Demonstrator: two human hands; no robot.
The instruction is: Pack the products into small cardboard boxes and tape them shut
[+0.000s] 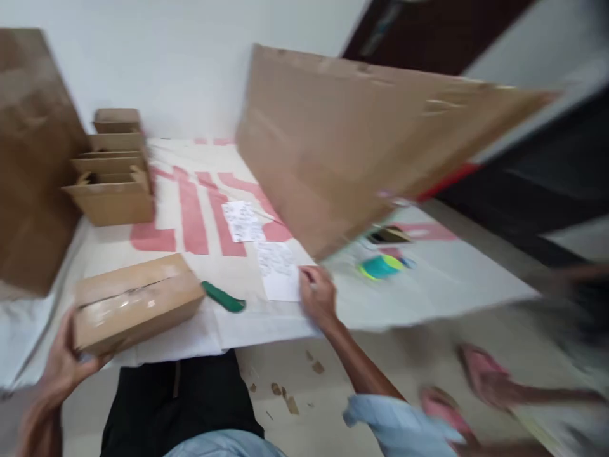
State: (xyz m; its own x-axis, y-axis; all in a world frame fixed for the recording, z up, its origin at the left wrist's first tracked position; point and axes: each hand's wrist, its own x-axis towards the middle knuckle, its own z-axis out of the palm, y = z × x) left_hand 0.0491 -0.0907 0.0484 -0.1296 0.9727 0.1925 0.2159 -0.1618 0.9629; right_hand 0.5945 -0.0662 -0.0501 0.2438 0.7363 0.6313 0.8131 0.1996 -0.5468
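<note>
1. Light-blue sleeve [394, 425]: nearest item, at the lower right. The bare forearm runs from it up and to the left toward the sheet.
2. Left hand [61, 362]: lower left, wrist bent upward. The fingers are curled round the near-left end of the cardboard box and grip it from the side and below.
3. Cardboard box [136, 301]: closed, with clear tape along the top seam. It lies flat at the near edge of the white sheet [428, 285]. Its long axis runs left to right, with the right end turned slightly away from the person and the left end in the hand's grip.
4. Green-handled cutter [223, 297]: lies on the sheet just beside the box's right end, angled down to the right.
5. Right hand [318, 293]: palm down, fingers bent and close together, tips on the right edge of a paper slip [280, 271]. Blur hides whether they pinch it.
6. Feet in pink sandals [480, 371]: another person's, on the floor at the right.
7. Tape roll [380, 266]: green and yellow, right of the hand.
8. Second paper slip [243, 221]: lies farther back, over the sheet's red lettering.
9. Open cartons [114, 174]: stacked at the far left.
10. Large cardboard sheet [356, 146]: held tilted above the far right of the sheet.
</note>
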